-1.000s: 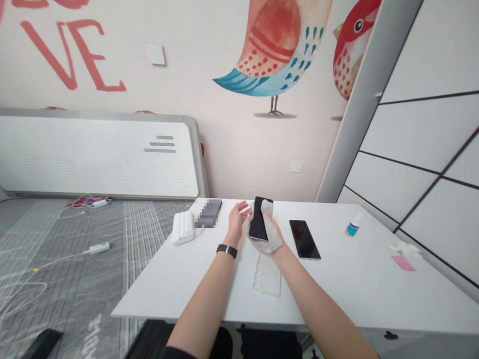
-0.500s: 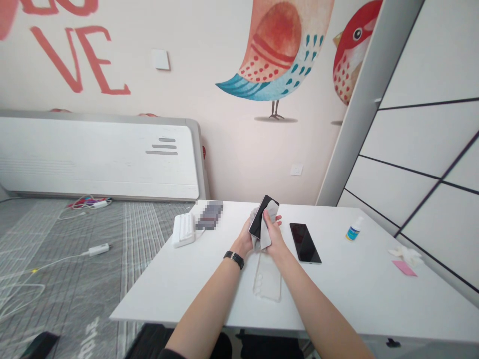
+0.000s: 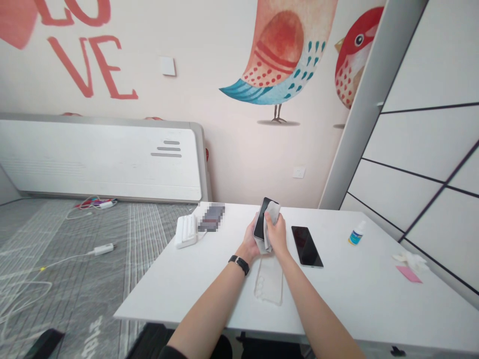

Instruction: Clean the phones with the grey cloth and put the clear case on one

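Pressing cloth (image 3: 270,219) closer on phone (image 3: 259,223)

We see from one head-worn camera, looking forward and down across the flat white rectangular table (image 3: 209,279). Its near edge lies close below us; the painted bird wall (image 3: 239,149) stands just behind its far edge.

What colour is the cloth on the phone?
Light grey cloth, seen in the head view.

Both forearms are bare; a black wristband (image 3: 239,264) circles the left wrist; a dark sleeve edge shows near the left elbow.
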The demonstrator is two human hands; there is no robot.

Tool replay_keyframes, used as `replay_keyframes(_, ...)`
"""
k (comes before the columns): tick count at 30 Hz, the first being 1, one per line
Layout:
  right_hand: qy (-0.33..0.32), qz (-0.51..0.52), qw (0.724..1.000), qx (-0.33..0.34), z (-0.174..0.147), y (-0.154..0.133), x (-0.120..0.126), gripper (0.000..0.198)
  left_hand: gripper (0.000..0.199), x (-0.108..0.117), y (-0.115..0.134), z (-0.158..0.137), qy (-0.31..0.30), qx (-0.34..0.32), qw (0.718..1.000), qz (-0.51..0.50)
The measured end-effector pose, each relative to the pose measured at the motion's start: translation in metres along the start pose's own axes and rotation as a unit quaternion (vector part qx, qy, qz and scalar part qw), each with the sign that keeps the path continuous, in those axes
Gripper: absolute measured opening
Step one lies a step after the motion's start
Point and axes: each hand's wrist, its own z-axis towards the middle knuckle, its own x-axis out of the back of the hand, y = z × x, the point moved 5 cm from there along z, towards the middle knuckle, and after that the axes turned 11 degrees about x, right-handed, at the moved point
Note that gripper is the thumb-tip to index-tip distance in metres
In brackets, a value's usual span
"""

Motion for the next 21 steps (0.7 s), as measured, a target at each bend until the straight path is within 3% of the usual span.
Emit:
replay_keyframes(9,0.021,-0.066,0.997,0.04,0.007,0.006,0.009,0.035,0.043,-0.002,0.001,-0.001,-0.017,0.024,1.0,-0.005)
replay_keyframes(17,0.088,-0.034,0.995,-0.014,0.016,0.033,0.025,0.037,0.043,-0.002,0.007,0.001,0.002,-0.012,1.0,-0.02)
replay_keyframes(21,0.127,-0.038,0.991,-0.001,0.017,0.027,0.038,0.039,0.043,0.001,0.013,0.002,0.021,-0.044,0.998,-0.037)
